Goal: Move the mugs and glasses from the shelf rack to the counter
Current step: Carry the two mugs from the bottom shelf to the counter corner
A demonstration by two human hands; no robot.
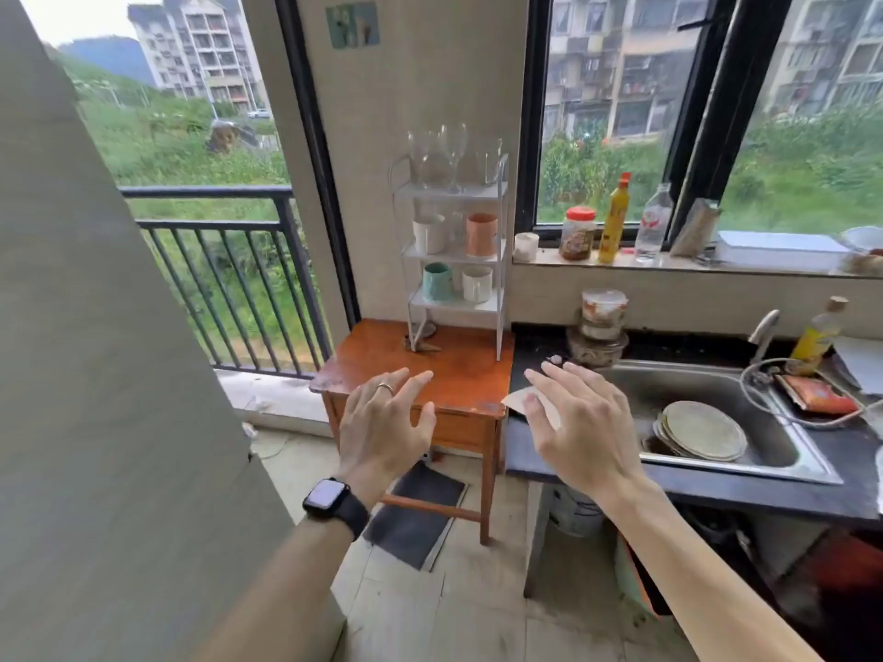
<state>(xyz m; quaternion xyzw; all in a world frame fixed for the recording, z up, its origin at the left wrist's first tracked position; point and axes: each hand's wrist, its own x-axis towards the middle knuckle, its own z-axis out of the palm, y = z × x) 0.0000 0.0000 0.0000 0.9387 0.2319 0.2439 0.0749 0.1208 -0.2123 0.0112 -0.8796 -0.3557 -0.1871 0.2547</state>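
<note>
Mugs [481, 235] fill the two lower shelves of the white rack [501, 260] on the far wooden table [458, 375], glasses [453, 155] on top. Nearer, the left hand [384, 425] and right hand [580, 422] hover spread, holding nothing, by the counter [678, 489].

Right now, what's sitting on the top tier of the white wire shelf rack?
Clear glasses, including a stemmed wine glass. They overlap, so the exact count is unclear. No mugs there.

Four mugs [481, 235], several glasses [453, 157], one rack [500, 298]
</note>
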